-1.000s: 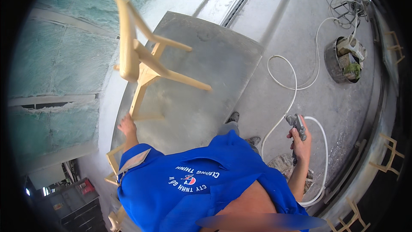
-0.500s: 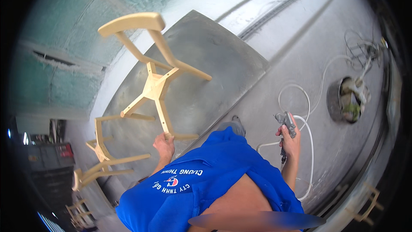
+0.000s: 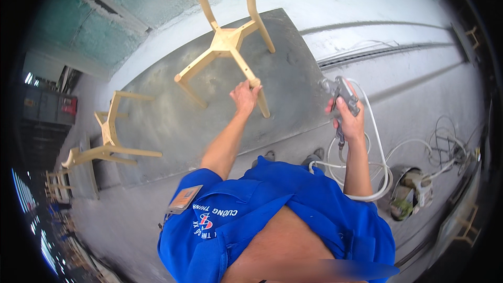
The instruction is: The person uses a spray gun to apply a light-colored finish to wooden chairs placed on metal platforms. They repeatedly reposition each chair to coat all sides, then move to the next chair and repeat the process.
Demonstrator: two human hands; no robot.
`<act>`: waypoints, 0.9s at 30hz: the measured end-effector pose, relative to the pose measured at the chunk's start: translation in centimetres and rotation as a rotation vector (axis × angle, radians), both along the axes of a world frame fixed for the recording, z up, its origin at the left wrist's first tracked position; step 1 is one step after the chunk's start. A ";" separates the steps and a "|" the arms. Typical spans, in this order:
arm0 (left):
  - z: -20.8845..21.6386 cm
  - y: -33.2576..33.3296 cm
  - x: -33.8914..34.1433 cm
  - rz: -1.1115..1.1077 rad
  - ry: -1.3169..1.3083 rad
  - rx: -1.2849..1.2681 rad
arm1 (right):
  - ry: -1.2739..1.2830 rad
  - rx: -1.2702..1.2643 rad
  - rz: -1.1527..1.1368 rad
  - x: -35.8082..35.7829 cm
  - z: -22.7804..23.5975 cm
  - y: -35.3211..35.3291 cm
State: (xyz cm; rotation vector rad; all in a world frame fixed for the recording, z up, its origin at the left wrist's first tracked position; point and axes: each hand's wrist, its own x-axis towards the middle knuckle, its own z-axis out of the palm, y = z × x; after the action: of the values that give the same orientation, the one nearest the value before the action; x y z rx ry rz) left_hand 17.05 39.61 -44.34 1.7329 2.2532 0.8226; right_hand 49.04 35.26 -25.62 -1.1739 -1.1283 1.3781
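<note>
A pale wooden chair frame, without a seat panel, stands on a dark grey board. Its crossed rails and legs show; the top of its backrest is partly cut off by the picture's upper edge. My left hand has its fingers closed round the top of the nearest leg, with the arm stretched forward. In my right hand is a grey spray gun, held upright by its handle off to the right of the chair. A white hose loops down from the gun past my forearm.
Another wooden chair frame lies at the left by the board. A bucket with a stained rim and hoses stands at the lower right. Green-white stained walls rise behind. More chairs stand far left.
My left arm has reached further forward, still holding the chair leg. The spray gun has come up and nearer the board. The whole view has turned, so the bucket sits lower.
</note>
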 end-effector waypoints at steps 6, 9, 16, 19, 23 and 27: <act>-3.7 -3.1 14.0 -0.433 -0.362 -0.191 | 0.335 0.060 0.110 4.3 -3.7 13.3; -5.0 -8.7 23.0 -0.720 -0.652 -0.751 | 0.434 -0.105 0.046 5.3 -8.2 19.7; -2.1 -14.1 27.4 -0.472 -1.053 -0.810 | 0.278 -0.469 -0.203 5.3 -18.9 30.6; -1.2 -13.6 27.9 -0.451 -0.913 -0.766 | 0.280 -0.493 -0.164 6.2 -20.1 31.3; -1.4 -12.1 29.2 -0.339 -1.061 -0.863 | 0.499 -0.457 -0.054 6.3 -17.2 31.8; -1.4 -11.9 29.6 -0.352 -1.004 -0.796 | 0.928 -0.191 0.212 5.7 -12.6 32.9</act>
State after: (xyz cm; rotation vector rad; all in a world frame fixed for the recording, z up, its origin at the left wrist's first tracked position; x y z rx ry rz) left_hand 46.61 27.75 -45.70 0.9414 1.2583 0.4362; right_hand 54.74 68.15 -38.18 -0.4081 -0.4563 1.9253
